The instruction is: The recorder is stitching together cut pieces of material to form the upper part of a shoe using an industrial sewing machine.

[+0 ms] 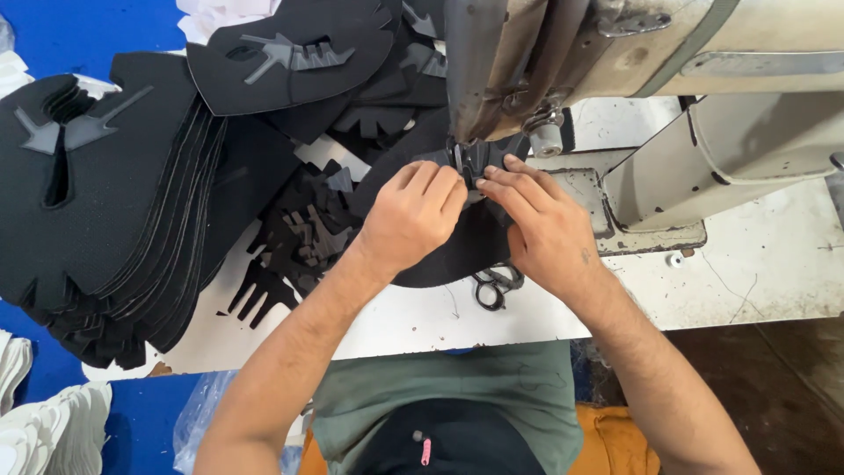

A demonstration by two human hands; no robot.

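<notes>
Holding the black piece (457,251) flat under the machine head (501,70), I keep both hands close in at the needle. My left hand (411,215) curls its fingers down on the piece just left of the foot, its grip pressed together on the fabric; my right hand (541,224) lies alongside, fingertips (489,180) pinched on the small overlay (479,158) that sits right at the foot. The piece rests on the tabletop (756,264), half on the machine's bed, with scissors (494,286) peeking out from under its near edge. To do this well, I judge the overlay must stay square on the piece, so I would press evenly with both hands and keep fingertips clear of the needle, which I cannot see plainly from here. The tall stack (114,202) of cut black shapes sits well apart on my left, and loose trims (299,233) lie between it and my left wrist.
</notes>
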